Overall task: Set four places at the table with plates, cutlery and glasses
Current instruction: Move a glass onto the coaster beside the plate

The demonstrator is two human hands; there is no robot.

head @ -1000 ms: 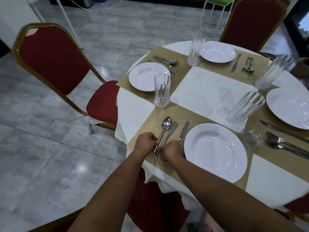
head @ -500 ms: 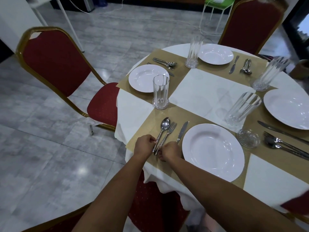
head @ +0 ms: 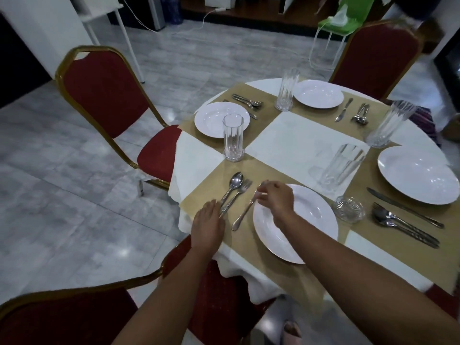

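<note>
A round table (head: 306, 135) in white cloth carries gold placemats with white plates, tall glasses and cutlery. At the near place a spoon (head: 234, 185) and a fork (head: 242, 190) lie side by side, left of the near plate (head: 306, 220). My left hand (head: 207, 222) rests its fingertips on the ends of their handles. My right hand (head: 276, 197) pinches the upper part of the knife (head: 242, 215), which lies slanted between the fork and the plate. A tall glass (head: 342, 168) stands beyond this plate.
Other plates sit left (head: 221, 119), far (head: 318, 93) and right (head: 418, 178), each with cutlery and a glass beside it. A small glass dish (head: 349, 209) lies right of the near plate. Red chairs (head: 104, 95) ring the table.
My right hand left the handle ends and moved up to pinch the knife near its blade. My left hand stayed at the spoon and fork handles.
</note>
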